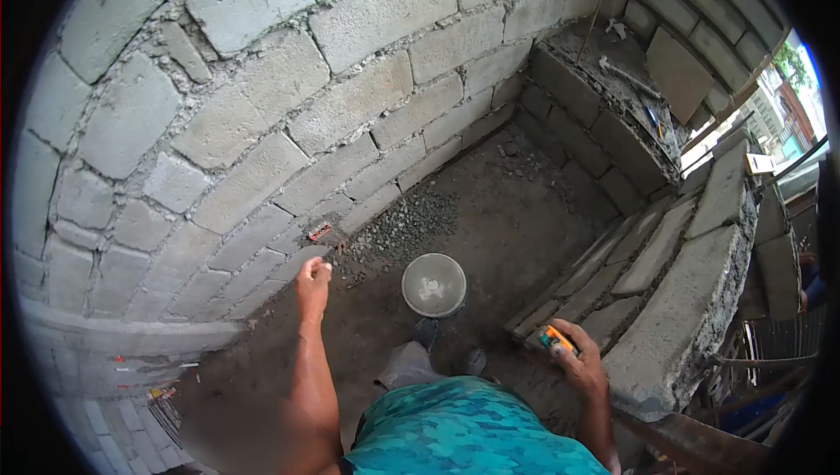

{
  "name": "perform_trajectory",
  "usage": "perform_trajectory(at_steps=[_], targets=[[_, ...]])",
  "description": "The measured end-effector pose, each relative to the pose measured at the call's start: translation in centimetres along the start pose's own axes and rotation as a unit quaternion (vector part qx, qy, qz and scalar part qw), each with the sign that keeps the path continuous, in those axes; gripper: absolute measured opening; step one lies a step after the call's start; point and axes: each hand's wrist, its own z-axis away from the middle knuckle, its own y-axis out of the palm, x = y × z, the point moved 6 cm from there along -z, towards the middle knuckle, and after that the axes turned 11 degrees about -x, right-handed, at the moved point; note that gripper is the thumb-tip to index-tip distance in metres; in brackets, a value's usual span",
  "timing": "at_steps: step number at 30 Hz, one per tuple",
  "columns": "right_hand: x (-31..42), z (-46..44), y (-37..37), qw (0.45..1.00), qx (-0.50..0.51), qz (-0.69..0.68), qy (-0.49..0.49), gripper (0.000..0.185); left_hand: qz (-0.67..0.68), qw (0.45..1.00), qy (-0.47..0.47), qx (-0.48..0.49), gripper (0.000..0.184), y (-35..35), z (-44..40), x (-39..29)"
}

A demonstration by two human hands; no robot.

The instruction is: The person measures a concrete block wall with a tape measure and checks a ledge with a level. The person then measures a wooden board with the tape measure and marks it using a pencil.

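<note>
My right hand [577,361] is wrapped round a small orange, black and green tape measure [557,340], close to the low block wall [665,265] on my right. My left hand [312,281] is raised in front of the long block wall [350,81], with its fingers curled together. Whatever it may hold is too small to make out. Just beyond that hand, a small red and white packet [319,231] lies by the foot of the wall. Between my two hands, a round pale grey bucket [434,285] stands on the floor in front of my feet.
A heap of gravel [398,230] lies along the wall's base. A block ledge [604,116] with a pipe [632,79] and debris fills the far corner. A rebar rod [766,360] sticks out at right. Small litter [162,394] lies at lower left.
</note>
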Motion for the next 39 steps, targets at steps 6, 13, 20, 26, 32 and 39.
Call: perform_trajectory(at_steps=[6,13,20,26,32,39], targets=[[-0.3,-0.6,0.1,0.996,-0.040,-0.011,0.076,0.049,-0.013,0.983,0.148,-0.106,0.047,-4.2,-12.0,-7.2],[0.3,-1.3,0.1,0.993,-0.098,-0.005,0.064,0.046,-0.181,0.787,0.423,-0.412,0.072,-14.5,-18.4,-29.1],[0.3,-1.4,-0.3,0.981,-0.174,-0.002,0.081,0.045,-0.351,0.662,0.472,-0.465,0.102,-13.7,-28.2,-32.6],[0.3,-2.0,-0.1,0.972,-0.223,0.037,0.060,0.047,-0.339,0.666,0.463,-0.476,0.107,-12.7,-29.2,-32.4],[-1.2,-9.1,3.8,0.988,-0.149,-0.041,0.018,0.045,-0.351,0.681,0.446,-0.462,0.109,-12.8,-29.3,-32.6],[3.3,-20.9,8.6,0.982,-0.042,-0.183,0.025,0.050,-0.383,0.684,0.417,-0.461,0.114,-12.6,-29.6,-32.7]])
